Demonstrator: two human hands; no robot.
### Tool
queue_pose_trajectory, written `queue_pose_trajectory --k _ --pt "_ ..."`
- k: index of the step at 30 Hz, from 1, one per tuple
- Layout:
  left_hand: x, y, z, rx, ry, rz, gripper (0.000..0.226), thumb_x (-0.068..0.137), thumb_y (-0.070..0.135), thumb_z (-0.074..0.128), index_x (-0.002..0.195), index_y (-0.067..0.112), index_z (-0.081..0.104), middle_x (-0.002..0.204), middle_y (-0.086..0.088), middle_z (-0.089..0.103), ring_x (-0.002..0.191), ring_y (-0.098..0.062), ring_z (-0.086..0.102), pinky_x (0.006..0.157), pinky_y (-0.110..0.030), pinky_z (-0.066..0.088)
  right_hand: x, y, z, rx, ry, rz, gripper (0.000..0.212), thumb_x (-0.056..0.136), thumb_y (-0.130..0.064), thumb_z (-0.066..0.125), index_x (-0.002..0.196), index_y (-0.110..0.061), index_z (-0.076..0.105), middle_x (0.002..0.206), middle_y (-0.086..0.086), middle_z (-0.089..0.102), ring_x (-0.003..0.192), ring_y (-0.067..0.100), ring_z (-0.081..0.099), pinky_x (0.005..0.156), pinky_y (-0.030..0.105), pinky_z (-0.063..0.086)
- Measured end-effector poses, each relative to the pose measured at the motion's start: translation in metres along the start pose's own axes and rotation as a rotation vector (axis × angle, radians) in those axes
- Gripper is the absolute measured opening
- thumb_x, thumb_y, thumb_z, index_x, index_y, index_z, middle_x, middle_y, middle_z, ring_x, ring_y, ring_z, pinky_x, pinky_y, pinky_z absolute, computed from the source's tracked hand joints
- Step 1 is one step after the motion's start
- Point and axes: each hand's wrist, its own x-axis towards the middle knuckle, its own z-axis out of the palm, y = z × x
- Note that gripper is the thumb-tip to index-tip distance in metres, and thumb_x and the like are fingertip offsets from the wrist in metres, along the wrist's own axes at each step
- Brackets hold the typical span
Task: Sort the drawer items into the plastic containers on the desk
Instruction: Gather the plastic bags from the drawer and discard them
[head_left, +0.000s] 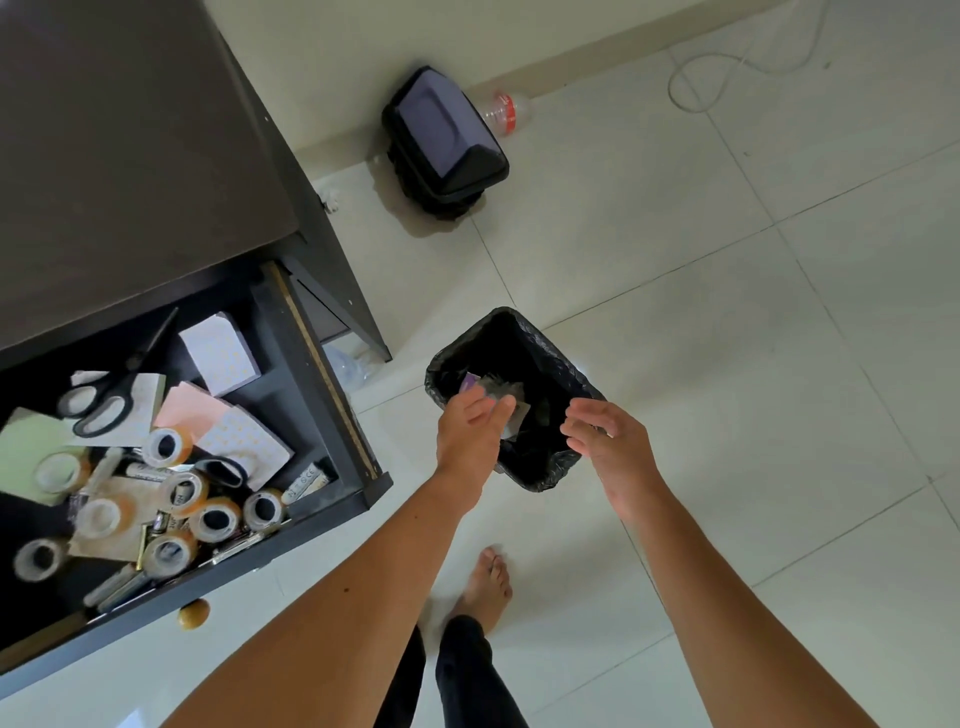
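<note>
The open dark drawer (332, 512) at the left holds several rolls of clear tape (215, 519), black scissors (98, 408), white note pads (221, 353), pink paper (184, 405), markers and batteries. Both my hands hover over a small bin lined with a black bag (550, 467) on the floor. My left hand (470, 431) has its fingers straight above the bin's near left rim. Just past its fingertips a purple scrap and crumpled clear wrapping (485, 387) lie or fall inside the bin. My right hand (605, 434) hangs with loosely spread fingers, holding nothing.
The dark desk top (119, 156) fills the upper left. A black lidded bin (447, 137) and a plastic bottle (506, 111) stand against the wall. A white cable (727, 67) loops on the tiled floor. My bare foot (485, 582) stands below the bin.
</note>
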Motion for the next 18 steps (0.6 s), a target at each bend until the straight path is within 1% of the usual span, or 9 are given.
queue_pose_trajectory --k 2,3,5,7,9,11,14,16,18 --pt "-0.014 0.01 0.0 -0.001 -0.027 0.002 0.059 0.094 0.033 0.077 0.146 0.017 0.054 0.136 0.002 0.064 0.123 -0.01 0.06 0.093 -0.021 0.045 -0.013 -0.012 0.003 0.03 -0.029 -0.019 0.025 0.09 -0.002 0.078 0.107 -0.021 0.077 0.115 0.005 0.077 0.115 0.035 0.072 0.096 0.04 0.059" --pt "-0.023 0.017 0.0 -0.01 -0.044 0.006 0.057 0.094 0.034 0.077 0.144 0.017 0.056 0.134 0.003 0.065 0.122 -0.01 0.061 0.095 -0.023 0.047 -0.02 -0.019 0.004 0.038 -0.043 -0.027 0.026 0.091 0.0 0.078 0.107 -0.02 0.077 0.114 0.006 0.077 0.116 0.035 0.072 0.095 0.038 0.058" --pt "-0.04 0.034 -0.002 -0.028 -0.085 0.023 0.052 0.095 0.034 0.075 0.142 0.018 0.058 0.129 0.004 0.067 0.12 -0.011 0.063 0.105 -0.03 0.05 -0.035 -0.037 0.009 0.044 -0.067 -0.047 0.027 0.091 0.002 0.077 0.108 -0.019 0.076 0.114 0.006 0.077 0.116 0.034 0.072 0.096 0.039 0.057" --pt "-0.058 0.051 -0.009 -0.038 -0.134 0.068 0.052 0.096 0.036 0.074 0.141 0.019 0.058 0.125 0.004 0.07 0.121 -0.014 0.064 0.11 -0.036 0.051 -0.051 -0.056 0.017 0.038 -0.093 -0.074 0.027 0.09 0.002 0.078 0.109 -0.018 0.077 0.113 0.005 0.078 0.115 0.032 0.073 0.099 0.041 0.057" --pt "-0.072 0.067 -0.02 -0.051 -0.169 0.109 0.05 0.096 0.036 0.074 0.141 0.02 0.059 0.124 0.002 0.071 0.121 -0.015 0.065 0.108 -0.037 0.052 -0.067 -0.077 0.027 0.034 -0.122 -0.105 0.028 0.09 0.002 0.078 0.11 -0.016 0.077 0.114 0.004 0.079 0.113 0.028 0.074 0.1 0.04 0.057" --pt "-0.085 0.082 -0.036 -0.067 -0.188 0.132 0.048 0.096 0.035 0.075 0.139 0.021 0.06 0.124 0.0 0.072 0.118 -0.016 0.066 0.105 -0.037 0.055 -0.083 -0.098 0.04 0.036 -0.155 -0.131 0.028 0.091 0.002 0.076 0.113 -0.015 0.076 0.117 0.007 0.078 0.109 0.024 0.075 0.1 0.039 0.057" --pt "-0.104 0.099 -0.07 -0.081 -0.189 0.157 0.044 0.096 0.033 0.075 0.137 0.022 0.062 0.124 -0.003 0.071 0.12 -0.021 0.067 0.105 -0.043 0.056 -0.107 -0.127 0.064 0.04 -0.202 -0.178 0.023 0.094 -0.003 0.076 0.115 -0.013 0.076 0.117 0.009 0.078 0.111 0.03 0.075 0.1 0.041 0.057" --pt "-0.115 0.106 -0.099 -0.077 -0.164 0.179 0.043 0.097 0.032 0.074 0.136 0.021 0.062 0.123 -0.004 0.072 0.12 -0.023 0.068 0.103 -0.042 0.056 -0.122 -0.142 0.083 0.03 -0.226 -0.209 0.021 0.093 -0.005 0.077 0.111 -0.017 0.078 0.113 0.007 0.079 0.112 0.032 0.074 0.101 0.042 0.057" --pt "-0.124 0.108 -0.133 -0.058 -0.118 0.204 0.04 0.096 0.035 0.074 0.133 0.023 0.064 0.12 -0.001 0.074 0.117 -0.022 0.069 0.102 -0.041 0.057 -0.135 -0.152 0.104 0.009 -0.265 -0.235 0.022 0.093 -0.004 0.078 0.108 -0.02 0.079 0.115 0.007 0.079 0.115 0.032 0.073 0.1 0.042 0.058"
